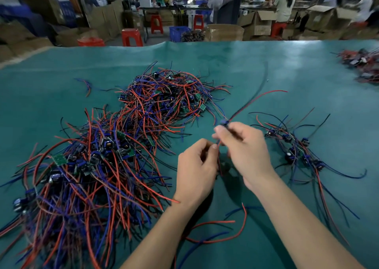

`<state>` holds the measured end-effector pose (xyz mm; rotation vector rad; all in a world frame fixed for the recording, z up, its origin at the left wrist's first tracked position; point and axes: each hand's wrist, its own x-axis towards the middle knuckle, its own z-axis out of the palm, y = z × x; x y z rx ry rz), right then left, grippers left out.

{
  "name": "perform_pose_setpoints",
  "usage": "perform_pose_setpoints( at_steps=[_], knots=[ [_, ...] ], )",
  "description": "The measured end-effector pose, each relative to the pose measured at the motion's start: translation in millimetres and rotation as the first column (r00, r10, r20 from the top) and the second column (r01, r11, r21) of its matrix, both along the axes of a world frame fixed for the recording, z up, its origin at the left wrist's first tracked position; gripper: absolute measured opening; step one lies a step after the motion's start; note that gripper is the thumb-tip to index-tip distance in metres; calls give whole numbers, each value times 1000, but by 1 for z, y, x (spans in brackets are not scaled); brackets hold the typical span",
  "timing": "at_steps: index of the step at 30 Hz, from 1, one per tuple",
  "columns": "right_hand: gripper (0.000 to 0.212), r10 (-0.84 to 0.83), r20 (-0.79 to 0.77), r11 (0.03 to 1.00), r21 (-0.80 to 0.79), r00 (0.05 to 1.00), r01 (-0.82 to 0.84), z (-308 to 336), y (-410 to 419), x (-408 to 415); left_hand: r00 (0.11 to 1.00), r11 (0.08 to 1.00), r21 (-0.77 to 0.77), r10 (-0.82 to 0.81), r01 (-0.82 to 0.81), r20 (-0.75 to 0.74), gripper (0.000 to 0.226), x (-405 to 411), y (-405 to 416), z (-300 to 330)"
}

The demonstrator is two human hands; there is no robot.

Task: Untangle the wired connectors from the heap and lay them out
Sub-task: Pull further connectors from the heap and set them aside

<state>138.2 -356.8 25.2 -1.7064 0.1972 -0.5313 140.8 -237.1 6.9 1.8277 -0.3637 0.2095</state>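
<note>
Both hands are raised over the green mat (235,68), working one wired connector (224,122) free of the rest. The right hand (245,145) has its fingers curled round the small blue body and the wires just below it, thumb and forefinger pinching near the top; a red and a dark lead fan out from there toward the far side of the table. The left hand (195,164) is clenched too, its fingertips nipping a red wire that hangs between the two hands and trails toward the person. To the left sprawls the heap (98,162), a thick mat of red, blue and black leads with little green boards and blue parts buried in it, running on into a second mound farther back. To the right lies the laid-out row (295,147), a handful of pieces already separated, leads splayed. These things look light and floppy: the wires will bend and snag on neighbours rather than slide, and the solder joints at the boards are probably the weak point. I would take hold at the blue body, as the right hand does, and draw each lead out along its length rather than yank.
</note>
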Motion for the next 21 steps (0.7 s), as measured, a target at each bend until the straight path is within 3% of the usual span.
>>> perform_pose_setpoints(
  at_steps=[4, 8, 10, 12, 14, 16, 19, 21],
  knots=[
    [20, -188, 138, 977, 132, 973, 170, 14, -13, 0, 999, 993, 116, -37, 34, 28, 31, -2, -1, 0],
    [21, -371, 310, 927, 179, 875, 330, 42, -11, -9, 998, 993, 111, -51, 48, 32, 32, -3, -1, 0],
    [22, -365, 420, 931, 157, 831, 330, 69, -1, -15, 998, 993, 115, -24, 18, 56, 30, -2, 0, -1],
    [23, -226, 484, 974, 96, 846, 205, 95, 23, -16, 999, 992, 124, -1, -5, 55, 26, -2, 1, -1],
    [31, -37, 418, 996, -56, 908, 66, 111, 55, -10, 999, 991, 136, 7, -12, 38, 29, -1, 2, -2],
    [46, 162, 256, 960, -265, 953, -92, 119, 89, 2, 998, 980, 198, 4, -16, 57, 43, 2, 2, -3],
    [66, 376, -95, 733, -577, 922, -359, 115, 122, 26, 999, 956, 292, 2, -14, 41, 45, 6, 4, -8],
    [55, 360, -263, 624, -645, 895, -441, 106, 121, 48, 999, 964, 263, 12, -19, 31, 36, 7, 4, -9]
  ],
)
